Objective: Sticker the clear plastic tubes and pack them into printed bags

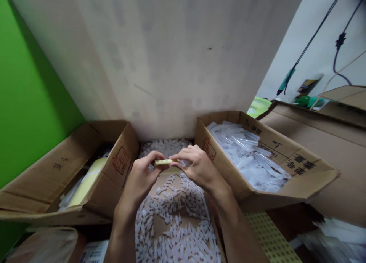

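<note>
the left hand (143, 175) has its fingers curled shut around a small pale yellow piece (163, 162), pinched between thumb and forefinger so that it lies roughly level and points toward the other hand. the right hand (197, 165) meets it from the opposite side, fingers bent close over a small clear tube end (183, 163) that touches or sits just at the tip of the yellow piece; whether the two parts are already pushed together is hidden by the fingertips. both hands hover above the middle carton (160, 223), whose floor is littered with many small white plastic caps (177, 232), thicker at the edges and thin in the centre where bare cardboard shows. judging by this, the step in hand looks like joining the yellow piece to the clear part, held mid-air over the supply of small parts. the next move would seem to call for a straight, aligned push along the shared axis, with a firm pinch on both sides so neither piece slips. to the right stands an open carton of clear tubes (246, 156), tilted toward the person; to the left another open carton (65, 179) holds yellowish and clear stock. a pale wall panel (171, 64) rises behind, with a green wall (25, 103) at the left.
</note>
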Demonstrator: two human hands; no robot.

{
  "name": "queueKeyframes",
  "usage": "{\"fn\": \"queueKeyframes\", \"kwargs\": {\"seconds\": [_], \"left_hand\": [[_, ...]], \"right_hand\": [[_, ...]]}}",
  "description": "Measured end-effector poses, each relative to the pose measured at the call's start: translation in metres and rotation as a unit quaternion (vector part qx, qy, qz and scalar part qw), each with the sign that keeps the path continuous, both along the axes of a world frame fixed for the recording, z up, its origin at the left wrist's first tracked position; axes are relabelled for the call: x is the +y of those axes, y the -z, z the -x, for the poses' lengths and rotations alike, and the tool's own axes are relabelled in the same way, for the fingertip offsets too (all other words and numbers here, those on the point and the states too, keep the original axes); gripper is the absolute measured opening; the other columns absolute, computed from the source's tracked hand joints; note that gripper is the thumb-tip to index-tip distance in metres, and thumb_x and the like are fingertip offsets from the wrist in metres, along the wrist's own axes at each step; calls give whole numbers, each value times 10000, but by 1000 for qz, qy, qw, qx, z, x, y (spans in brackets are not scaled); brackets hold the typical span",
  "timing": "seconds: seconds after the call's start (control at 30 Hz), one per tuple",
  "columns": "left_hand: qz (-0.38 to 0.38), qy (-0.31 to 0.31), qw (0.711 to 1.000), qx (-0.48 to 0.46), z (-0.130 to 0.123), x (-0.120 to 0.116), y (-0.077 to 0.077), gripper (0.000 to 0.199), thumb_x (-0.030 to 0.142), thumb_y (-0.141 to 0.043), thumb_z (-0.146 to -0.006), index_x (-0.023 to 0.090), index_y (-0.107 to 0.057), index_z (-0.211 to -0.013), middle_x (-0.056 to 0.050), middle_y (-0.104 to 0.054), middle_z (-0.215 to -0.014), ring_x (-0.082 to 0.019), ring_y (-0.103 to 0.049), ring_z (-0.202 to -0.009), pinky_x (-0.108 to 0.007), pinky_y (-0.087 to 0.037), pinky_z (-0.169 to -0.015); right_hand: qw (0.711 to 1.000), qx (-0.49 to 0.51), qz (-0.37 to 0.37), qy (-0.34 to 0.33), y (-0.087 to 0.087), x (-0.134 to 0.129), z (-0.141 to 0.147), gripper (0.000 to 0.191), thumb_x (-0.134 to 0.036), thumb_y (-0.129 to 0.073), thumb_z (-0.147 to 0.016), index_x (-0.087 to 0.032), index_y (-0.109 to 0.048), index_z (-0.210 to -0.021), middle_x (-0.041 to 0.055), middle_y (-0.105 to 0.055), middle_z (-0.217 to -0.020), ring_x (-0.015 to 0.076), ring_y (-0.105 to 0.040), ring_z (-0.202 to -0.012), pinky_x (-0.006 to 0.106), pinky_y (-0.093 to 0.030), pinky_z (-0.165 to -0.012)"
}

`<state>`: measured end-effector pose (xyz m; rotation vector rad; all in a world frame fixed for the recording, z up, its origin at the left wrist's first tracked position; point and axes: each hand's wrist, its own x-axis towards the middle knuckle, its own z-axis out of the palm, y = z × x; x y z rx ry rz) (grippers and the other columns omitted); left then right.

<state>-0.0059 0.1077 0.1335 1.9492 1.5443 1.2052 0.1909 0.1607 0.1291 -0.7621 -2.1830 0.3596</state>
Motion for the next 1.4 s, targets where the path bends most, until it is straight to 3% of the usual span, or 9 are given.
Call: {"fn": "queueKeyframes", "kwargs": {"seconds": [0.17,0.37,0.6,0.83,1.4], "left_hand": [[-9,23,1000,8,2,-1,0,83,283,-666,-929,230,-725,-957,10,-780,-911,-156,-723,-847,-220,-513,-754],[-44,4,999,14,-1,-2,-1,121,271,-648,-942,208,-732,-884,6,-776,-798,-151,-717,-723,-208,-516,-653],[-94,28,993,66,0,1,4,125,197,-626,-956,204,-718,-872,11,-762,-767,-136,-694,-660,-208,-497,-632],[-174,50,977,115,-1,7,4,74,147,-631,-951,194,-681,-978,-52,-708,-953,-193,-657,-915,-302,-524,-827],[-120,73,966,217,-3,7,8,128,166,-522,-1011,205,-581,-905,-31,-664,-920,-199,-594,-866,-326,-458,-796]], "right_hand": [[1000,16,-7,2,-3,-1,0,65,-131,-800,-878,-188,-770,-880,12,-743,-813,186,-566,-759,342,-388,-775],[999,25,14,-14,-6,-3,0,46,-168,-798,-891,-204,-770,-899,2,-739,-804,186,-557,-772,347,-374,-795],[998,46,37,-19,-5,-5,2,171,-41,-754,-872,-196,-716,-810,-11,-739,-801,184,-576,-779,347,-382,-811],[998,30,52,17,-2,-4,2,204,14,-716,-816,-188,-699,-797,5,-698,-795,195,-576,-794,340,-407,-801],[994,-30,96,28,2,-6,1,146,-55,-714,-816,-193,-726,-772,16,-685,-785,196,-592,-796,306,-424,-770]]}}
